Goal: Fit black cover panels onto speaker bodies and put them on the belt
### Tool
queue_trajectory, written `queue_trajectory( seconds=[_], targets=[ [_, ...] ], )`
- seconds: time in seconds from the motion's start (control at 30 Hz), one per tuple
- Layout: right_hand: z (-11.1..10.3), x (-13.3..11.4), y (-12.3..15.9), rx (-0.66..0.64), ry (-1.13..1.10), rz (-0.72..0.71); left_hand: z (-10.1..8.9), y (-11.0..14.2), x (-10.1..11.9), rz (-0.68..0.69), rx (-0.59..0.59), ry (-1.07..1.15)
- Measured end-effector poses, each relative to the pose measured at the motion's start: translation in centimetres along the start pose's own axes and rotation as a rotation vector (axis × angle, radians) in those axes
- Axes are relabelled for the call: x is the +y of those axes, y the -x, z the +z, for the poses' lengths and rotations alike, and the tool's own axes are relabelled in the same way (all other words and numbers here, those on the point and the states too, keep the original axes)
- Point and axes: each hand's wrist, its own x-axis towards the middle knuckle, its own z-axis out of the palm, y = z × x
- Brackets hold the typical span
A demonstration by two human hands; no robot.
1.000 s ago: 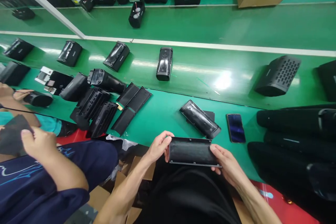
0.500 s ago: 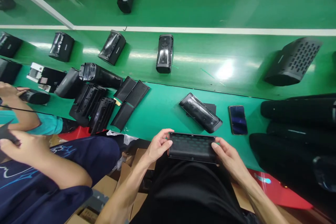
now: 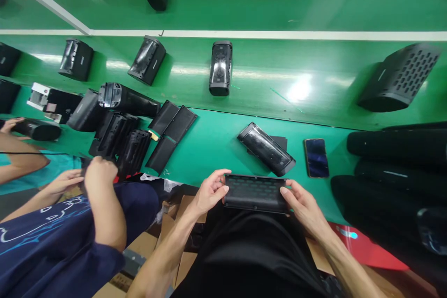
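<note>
A black perforated speaker grille panel (image 3: pixel 255 194) lies between my two hands, just over my lap at the table's near edge. My left hand (image 3: pixel 211 192) pinches its left end, thumb on top. At the right end my right hand (image 3: pixel 299 199) grips it the same way. Beyond the panel, a glossy black speaker housing (image 3: pixel 267 149) rests at a slant on the green table, partly over a flat dark piece (image 3: pixel 280 142). A phone (image 3: pixel 316 158) lies to the right of it.
Several black housings (image 3: pixel 120 98) and flat black panels (image 3: pixel 172 136) are piled to the left. Speakers stand on the green conveyor (image 3: pixel 261 74) behind, one with a honeycomb side (image 3: pixel 400 77) at right. Dark cloth-like covers (image 3: pixel 387 172) lie right. A co-worker's arm (image 3: pixel 104 195) is close at left.
The panel stays in my two hands almost unmoved. At left, the co-worker's hands have moved right and come together. The view has shifted slightly.
</note>
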Motion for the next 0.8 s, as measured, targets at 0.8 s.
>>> queue_trajectory(
  seconds=[0.8],
  targets=[
    [0.4, -0.3, -0.8, 0.016, 0.008, 0.011, -0.3, -0.7, -1.0, -0.026, -0.06, 0.149]
  ],
)
